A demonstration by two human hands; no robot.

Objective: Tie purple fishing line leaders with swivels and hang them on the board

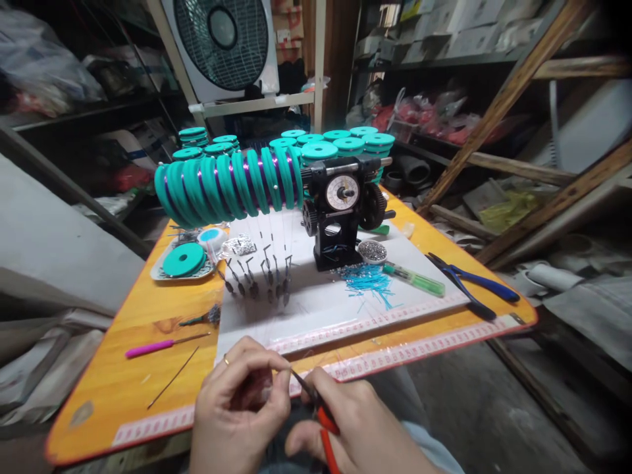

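My left hand [239, 405] is at the table's near edge, fingers pinched together on something tiny that I cannot make out; a ring is on one finger. My right hand [363, 424] is closed round a red-handled tool [323, 421] whose dark tip meets the left fingertips. Ahead on a white board [320, 309] stands a black winding machine [343, 210] with a round dial. A row of teal spools [230, 181] wound with purple line sits on its shaft. Thin lines hang from them, ending in small dark weights [257, 280].
The orange table [123, 375] also carries a pink-handled needle tool [162, 343], a thin wire, blue pliers [474, 283], a green lighter [415, 280], cut teal pieces [368, 280], a dish of beads [372, 251] and a tray with a teal spool [184, 260]. Stacked spools and a fan [222, 43] stand behind.
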